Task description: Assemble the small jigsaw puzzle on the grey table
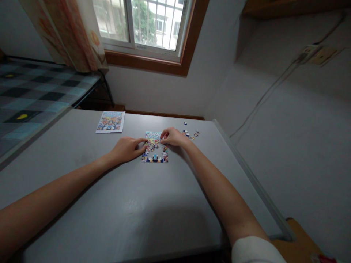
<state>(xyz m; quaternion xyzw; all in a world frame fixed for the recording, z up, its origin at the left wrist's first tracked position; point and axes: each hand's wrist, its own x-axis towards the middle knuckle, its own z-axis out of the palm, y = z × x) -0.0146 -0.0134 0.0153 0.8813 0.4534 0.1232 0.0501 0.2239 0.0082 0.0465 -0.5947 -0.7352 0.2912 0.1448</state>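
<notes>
A small colourful jigsaw puzzle (154,150) lies partly assembled on the grey table (131,204). My left hand (126,149) rests at its left edge, fingers curled, index finger touching the puzzle. My right hand (172,137) is over the puzzle's upper right corner, fingers pinched together on what looks like a puzzle piece; the piece itself is too small to make out. Several loose puzzle pieces (191,133) lie just right of that hand.
A printed picture card (110,121) lies on the table at the back left. A bed with a checked cover (35,95) stands to the left. Walls close in behind and on the right, with a window (145,25) above.
</notes>
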